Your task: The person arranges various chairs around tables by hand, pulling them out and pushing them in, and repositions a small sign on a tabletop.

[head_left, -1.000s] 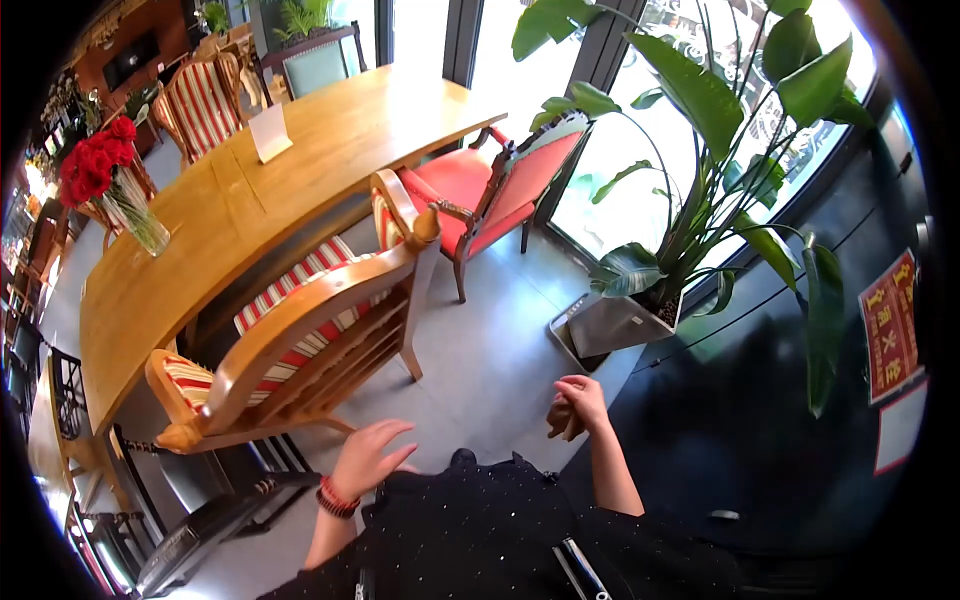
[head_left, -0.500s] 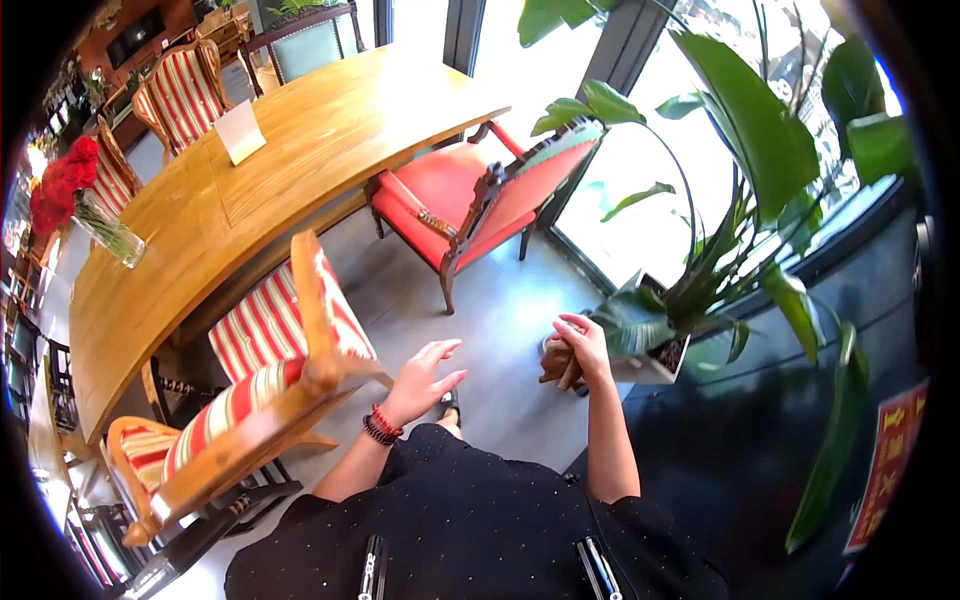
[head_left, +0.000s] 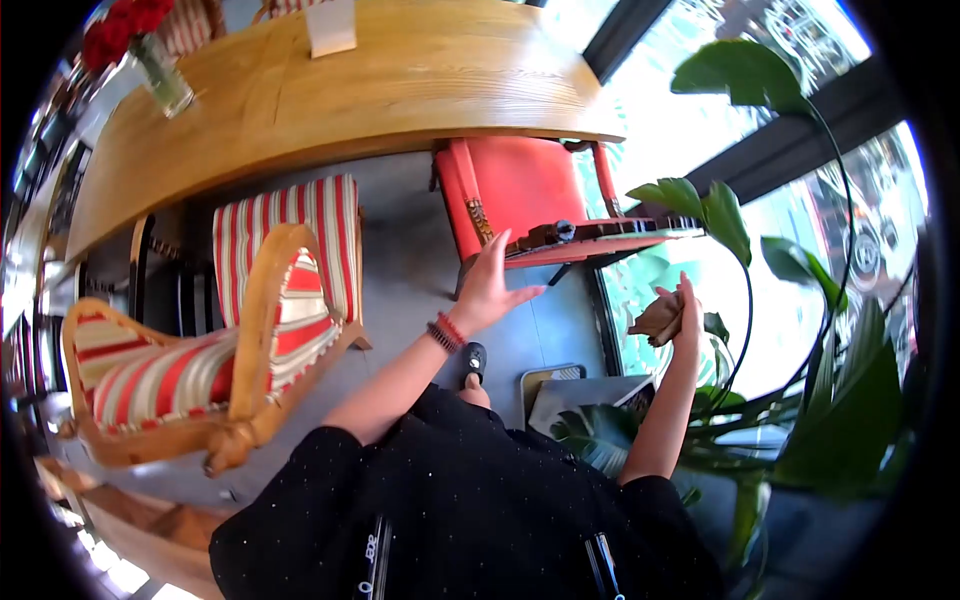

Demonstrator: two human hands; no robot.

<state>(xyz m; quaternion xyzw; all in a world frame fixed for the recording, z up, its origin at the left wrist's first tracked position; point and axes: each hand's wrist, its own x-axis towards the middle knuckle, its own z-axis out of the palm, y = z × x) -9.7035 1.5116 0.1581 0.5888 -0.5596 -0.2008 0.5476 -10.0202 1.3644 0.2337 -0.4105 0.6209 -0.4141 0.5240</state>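
Note:
My left hand has its fingers spread and holds nothing; red and dark bead bracelets circle its wrist. In this view its fingertips overlap the near edge of the red armchair, whose carved wooden back is turned towards me. My right hand is closed on a crumpled brown cloth, held out to the right in front of the window. The cloth bunches out to the left of the fingers, and part of it is hidden by the hand.
A wooden table runs along the far side, bearing a glass vase of red flowers and a white card. A striped armchair stands at left. At right, a large leafy plant rises beside a grey planter.
My view has turned right and I am closer to the red armchair. My left hand has reached forward towards its back; my right hand has risen, still holding the brown cloth.

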